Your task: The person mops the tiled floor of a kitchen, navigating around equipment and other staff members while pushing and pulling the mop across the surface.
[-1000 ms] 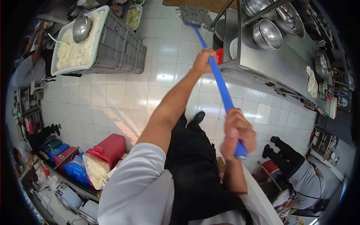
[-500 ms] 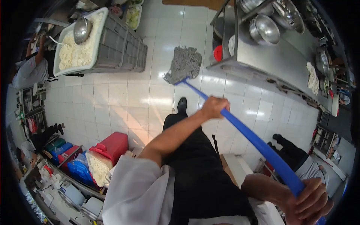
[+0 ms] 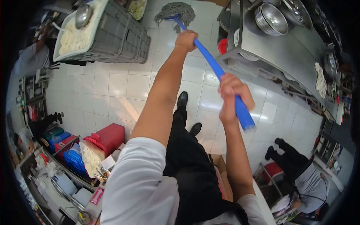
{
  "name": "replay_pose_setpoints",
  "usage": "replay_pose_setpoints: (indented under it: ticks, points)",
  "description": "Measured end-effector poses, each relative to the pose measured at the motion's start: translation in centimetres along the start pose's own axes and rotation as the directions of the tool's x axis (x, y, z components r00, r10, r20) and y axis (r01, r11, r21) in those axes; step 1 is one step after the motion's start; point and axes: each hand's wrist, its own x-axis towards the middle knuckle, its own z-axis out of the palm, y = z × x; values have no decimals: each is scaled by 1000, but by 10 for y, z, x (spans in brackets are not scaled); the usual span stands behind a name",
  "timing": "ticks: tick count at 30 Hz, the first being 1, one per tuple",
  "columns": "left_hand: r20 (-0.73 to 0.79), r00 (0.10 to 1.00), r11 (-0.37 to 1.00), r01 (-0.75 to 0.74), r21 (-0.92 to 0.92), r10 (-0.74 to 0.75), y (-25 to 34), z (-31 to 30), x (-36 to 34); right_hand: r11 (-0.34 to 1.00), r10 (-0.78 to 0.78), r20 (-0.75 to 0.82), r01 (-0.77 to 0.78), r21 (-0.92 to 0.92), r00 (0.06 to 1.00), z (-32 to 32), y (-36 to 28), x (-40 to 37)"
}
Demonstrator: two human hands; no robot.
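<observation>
A blue mop handle (image 3: 210, 60) runs from the upper middle down to the right. My left hand (image 3: 186, 40) is wrapped round its lower part, close to the mop head. Near the handle's top end, my right hand (image 3: 235, 95) grips it, slightly blurred. The grey string mop head (image 3: 180, 12) lies spread on the white tiled floor (image 3: 140, 84) at the top of the view, between the grey crate and the steel table.
Grey crates (image 3: 123, 35) with a tray of white food and a ladle stand at upper left. A steel table (image 3: 277, 48) with metal bowls is at upper right. Red bin (image 3: 110, 138) at lower left. Co-workers are at the left edge and lower right (image 3: 311, 183).
The mop head has slid forward, away from my feet. Both my arms have stretched forward, and my right hand has come up and inward from the lower right. A second shoe now shows.
</observation>
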Motion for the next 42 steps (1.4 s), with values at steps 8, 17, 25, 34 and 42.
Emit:
replay_pose_setpoints:
  ticks: [8, 17, 25, 34, 42]
  points:
    - [-117, 992, 930, -76, -359, 35, 148, -41, -96, 999, -15, 73, 11, 50, 997, -47, -107, -49]
    - [-238, 949, 836, -299, -460, 208, 353, -66, -197, 951, -241, 366, 143, 276, 899, -171, -341, 0]
    - [-461, 870, 812, -391, -434, 173, 246, -56, -149, 943, -227, 532, 48, 329, 816, -80, -280, 17]
    - [-341, 925, 954, 63, -294, -167, 6, -48, -24, 988, -74, 238, 38, 149, 968, 36, -20, 20]
    - [-442, 872, 886, -22, -464, -209, 62, -97, -30, 1000, -6, 307, 1, 16, 952, 51, -116, 60]
